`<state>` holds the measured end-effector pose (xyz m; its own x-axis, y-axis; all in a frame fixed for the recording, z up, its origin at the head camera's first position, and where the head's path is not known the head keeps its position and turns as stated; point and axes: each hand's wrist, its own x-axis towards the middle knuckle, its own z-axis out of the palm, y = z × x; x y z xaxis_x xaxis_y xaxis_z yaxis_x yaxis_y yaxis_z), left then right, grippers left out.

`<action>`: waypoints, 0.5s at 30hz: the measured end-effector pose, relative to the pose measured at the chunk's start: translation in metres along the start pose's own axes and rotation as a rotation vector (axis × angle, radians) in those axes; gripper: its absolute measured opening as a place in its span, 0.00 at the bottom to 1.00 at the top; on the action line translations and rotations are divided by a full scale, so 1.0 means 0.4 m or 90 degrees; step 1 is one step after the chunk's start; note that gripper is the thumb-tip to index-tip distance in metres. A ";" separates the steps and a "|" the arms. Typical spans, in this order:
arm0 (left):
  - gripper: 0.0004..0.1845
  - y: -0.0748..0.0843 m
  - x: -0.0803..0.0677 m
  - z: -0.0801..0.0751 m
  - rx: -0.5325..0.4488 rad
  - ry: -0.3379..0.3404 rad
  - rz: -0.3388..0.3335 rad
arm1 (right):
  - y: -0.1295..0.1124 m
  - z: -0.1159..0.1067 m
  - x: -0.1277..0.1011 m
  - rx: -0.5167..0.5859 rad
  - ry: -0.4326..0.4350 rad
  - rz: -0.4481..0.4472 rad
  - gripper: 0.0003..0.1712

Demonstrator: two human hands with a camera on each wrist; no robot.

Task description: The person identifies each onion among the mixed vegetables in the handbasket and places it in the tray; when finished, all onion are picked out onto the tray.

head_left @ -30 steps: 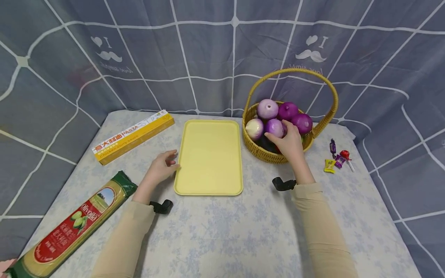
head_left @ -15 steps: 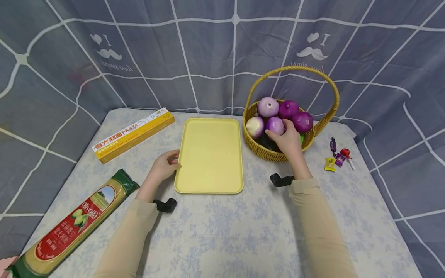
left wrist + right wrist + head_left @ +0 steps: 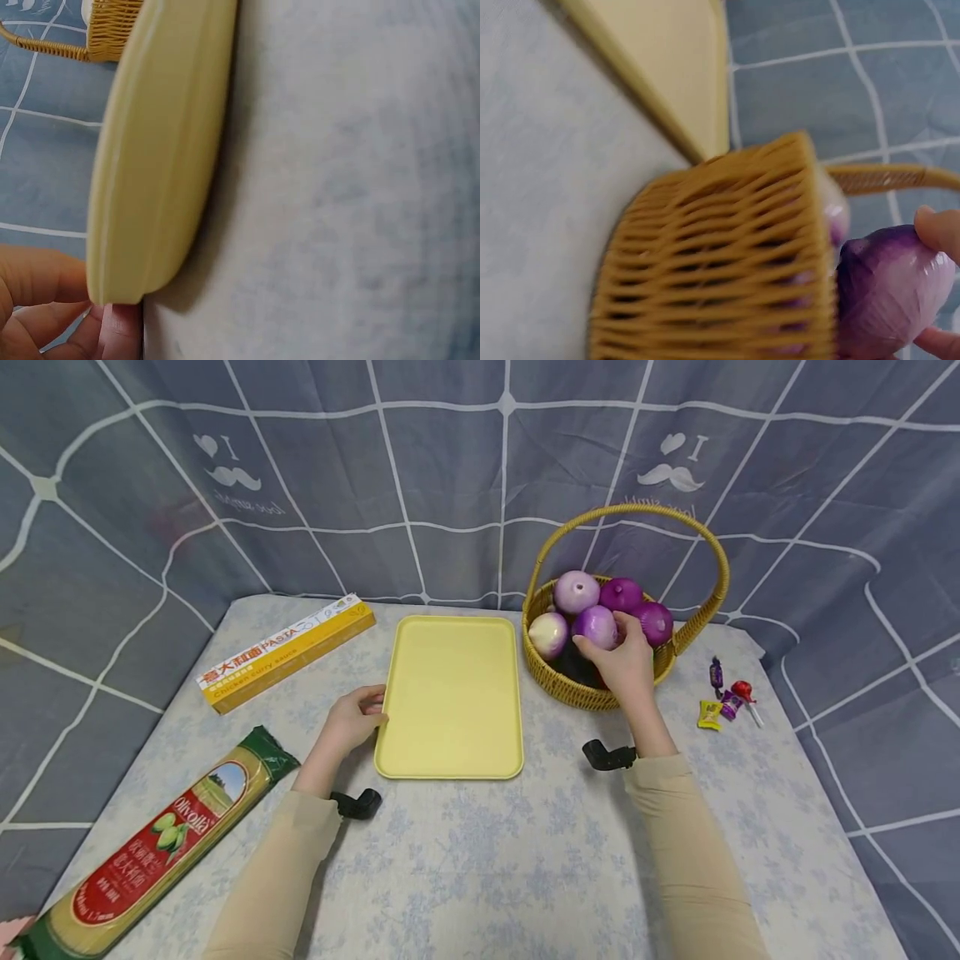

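My right hand [image 3: 630, 667] grips a purple onion [image 3: 595, 626] at the front of the wicker basket [image 3: 576, 695]. In the right wrist view, thumb and fingers hold this onion [image 3: 896, 292] from opposite sides, just above the basket's rim. Around it lie a pale onion [image 3: 548, 635], a light purple onion [image 3: 576, 592] and darker purple onions [image 3: 655, 624]. A dark item [image 3: 576, 667] beneath is mostly hidden. My left hand [image 3: 351, 723] holds the left edge of the yellow tray [image 3: 450, 697], its fingers low against the rim in the left wrist view.
A yellow pasta box [image 3: 288, 656] lies at the back left, and a bag of spaghetti [image 3: 161, 847] at the front left. Wrapped candies [image 3: 709, 714] and a red lollipop [image 3: 742, 690] lie right of the basket, whose tall handle [image 3: 630, 510] arches over the onions.
My left hand has come in against the tray's edge. The onion in my right hand has risen slightly and shifted a little to the right.
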<state>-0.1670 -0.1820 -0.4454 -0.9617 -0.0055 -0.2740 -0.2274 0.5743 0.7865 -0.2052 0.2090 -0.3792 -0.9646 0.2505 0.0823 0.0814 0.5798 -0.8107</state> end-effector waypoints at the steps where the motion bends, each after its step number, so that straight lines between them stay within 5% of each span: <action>1: 0.30 0.000 -0.001 0.000 -0.001 0.000 -0.001 | -0.007 -0.001 -0.002 0.008 0.000 -0.006 0.50; 8: 0.30 -0.004 -0.002 -0.001 0.005 0.004 -0.012 | -0.083 0.034 -0.020 0.083 -0.038 -0.047 0.47; 15: 0.30 -0.007 -0.009 -0.005 -0.006 0.000 -0.007 | -0.139 0.158 -0.032 0.151 -0.132 -0.080 0.44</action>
<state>-0.1634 -0.1850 -0.4455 -0.9589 -0.0116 -0.2836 -0.2401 0.5659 0.7887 -0.2135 0.1245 -0.3719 -0.9959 0.0113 0.0896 -0.0780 0.3928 -0.9163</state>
